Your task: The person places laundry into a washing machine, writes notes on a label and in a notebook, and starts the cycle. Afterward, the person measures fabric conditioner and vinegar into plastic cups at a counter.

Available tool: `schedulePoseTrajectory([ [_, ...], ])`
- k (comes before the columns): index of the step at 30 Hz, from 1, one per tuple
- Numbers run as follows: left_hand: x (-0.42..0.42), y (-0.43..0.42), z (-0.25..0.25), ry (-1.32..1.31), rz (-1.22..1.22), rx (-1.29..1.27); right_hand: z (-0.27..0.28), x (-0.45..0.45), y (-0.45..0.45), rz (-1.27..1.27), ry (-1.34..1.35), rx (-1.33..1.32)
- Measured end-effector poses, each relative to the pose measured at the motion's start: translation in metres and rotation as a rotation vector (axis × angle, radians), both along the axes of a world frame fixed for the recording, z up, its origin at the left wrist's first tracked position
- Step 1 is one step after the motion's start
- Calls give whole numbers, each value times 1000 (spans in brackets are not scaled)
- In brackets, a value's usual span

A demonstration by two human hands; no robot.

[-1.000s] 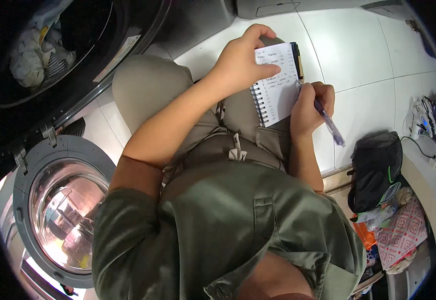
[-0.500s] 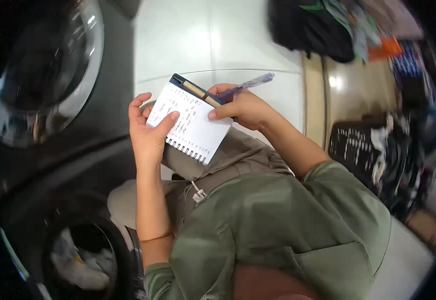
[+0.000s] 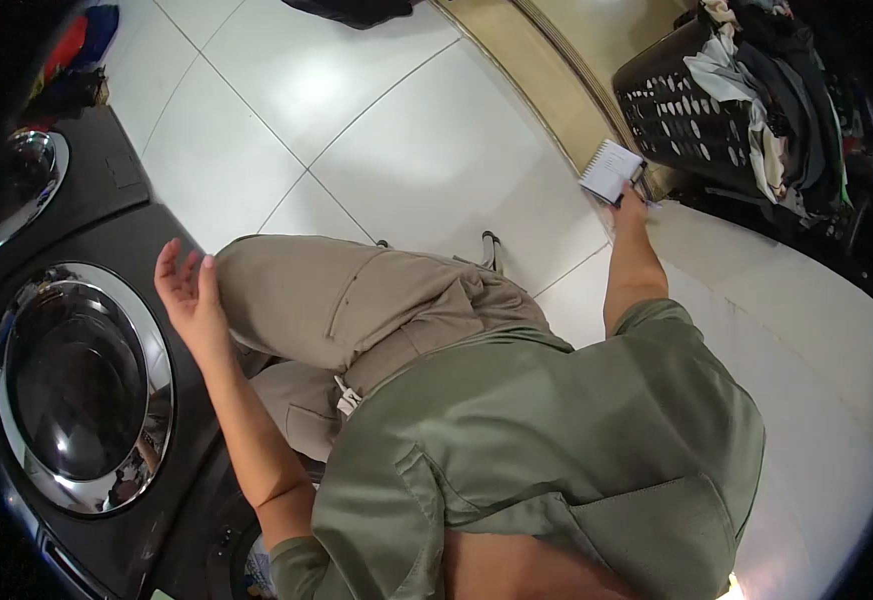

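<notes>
My right hand (image 3: pixel 633 203) is stretched out to the right, its fingers closed on the small spiral notebook (image 3: pixel 611 171). The notebook is near the floor beside a beige ledge, with its white page facing up. A bit of the purple pen (image 3: pixel 654 205) shows beside that hand; how it is held is too small to tell. My left hand (image 3: pixel 191 290) is raised at the left beside my knee, fingers apart and slightly curled, with nothing in it. It is nearest to the dark front-loading machine (image 3: pixel 182 240).
A black perforated laundry basket (image 3: pixel 672 115) heaped with clothes (image 3: pixel 777 100) stands at the upper right. At the left is a round chrome-rimmed machine door (image 3: pixel 162 400), with another machine (image 3: pixel 107 160) behind. A black bag (image 3: pixel 357 10) lies on the tiled floor (image 3: pixel 417 150).
The view has turned to the right. My left hand has let go of the notebook and moved away from it. My right hand has carried the notebook out to the right, away from my lap.
</notes>
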State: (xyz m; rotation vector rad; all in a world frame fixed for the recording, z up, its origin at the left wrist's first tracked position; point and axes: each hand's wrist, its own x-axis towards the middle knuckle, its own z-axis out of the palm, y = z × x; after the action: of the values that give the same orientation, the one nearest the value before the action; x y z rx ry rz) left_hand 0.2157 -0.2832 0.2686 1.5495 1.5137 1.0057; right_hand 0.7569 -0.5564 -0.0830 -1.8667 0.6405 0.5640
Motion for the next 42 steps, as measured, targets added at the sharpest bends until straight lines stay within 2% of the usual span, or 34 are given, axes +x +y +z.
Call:
schedulePoseTrajectory([
  [1,-11,4,-3,107,1,-8,-5,10,-9,-5,11,-4],
  [3,-30,14,-9,178,44,-11,-18,26,-32,236,-10,-542],
  [4,-42,18,-11,235,71,-17,-30,35,-34,244,-3,-540],
  [6,-81,23,-18,282,132,-14,-55,50,-31,436,132,-1039],
  [8,-122,20,-15,295,204,3,-81,56,-50,760,40,-1244],
  [9,-143,14,-10,385,263,-5,-76,52,-55,822,23,-1228],
  [10,-165,4,-5,474,338,-11,-65,44,-61,512,12,-679],
  [12,-206,-25,7,605,436,55,-50,36,-48,58,224,-152],
  [13,-215,-44,21,632,490,33,-40,23,-37,172,167,-278],
  [15,-182,-94,59,658,681,-36,-4,-32,8,706,-155,-963],
  [16,-190,-127,66,622,743,-7,24,-69,42,829,-273,-1085],
  [17,-178,-164,81,786,831,24,44,-104,77,945,-374,-1071],
  [19,-157,-231,118,1195,989,83,60,-176,154,1266,-490,-852],
  [20,-145,-264,140,1434,1029,99,60,-208,190,1532,-474,-537],
  [21,-127,-298,169,1557,1161,52,65,-241,222,1760,-422,-229],
  [22,-111,-337,195,1741,1345,20,76,-284,261,1853,-439,-159],
  [23,-92,-373,228,1836,1411,26,90,-325,305,1943,-465,61],
  [24,-60,-425,241,1946,1674,-122,108,-349,329,2015,-487,265],
  [25,-35,-462,260,2193,1884,-190,136,-393,353,2063,-481,385],
  [26,4,-514,282,2299,2104,-776,162,-431,370,2101,-468,499],
  [27,40,-556,297,2163,2435,-1104,186,-462,376,2143,-456,565],
  [29,109,-602,315,2096,2726,-1127,213,-512,380,2220,-393,660],
  [30,146,-647,317,1876,2941,-1198,223,-527,376,2252,-403,673],
  [31,186,-693,323,1245,3135,-987,234,-536,366,2287,-338,722],
  [33,269,-842,292,623,2943,81,243,-560,345,2324,-176,877],
  [35,251,-812,262,356,2926,340,269,-569,312,2345,-320,1013],
  [36,247,-802,259,112,2885,555,287,-564,292,2390,-436,1053],
  [39,272,-838,245,147,2686,511,297,-551,260,2440,-555,1238],
  [42,282,-790,246,119,2605,468,314,-533,227,2483,-556,1375],
])
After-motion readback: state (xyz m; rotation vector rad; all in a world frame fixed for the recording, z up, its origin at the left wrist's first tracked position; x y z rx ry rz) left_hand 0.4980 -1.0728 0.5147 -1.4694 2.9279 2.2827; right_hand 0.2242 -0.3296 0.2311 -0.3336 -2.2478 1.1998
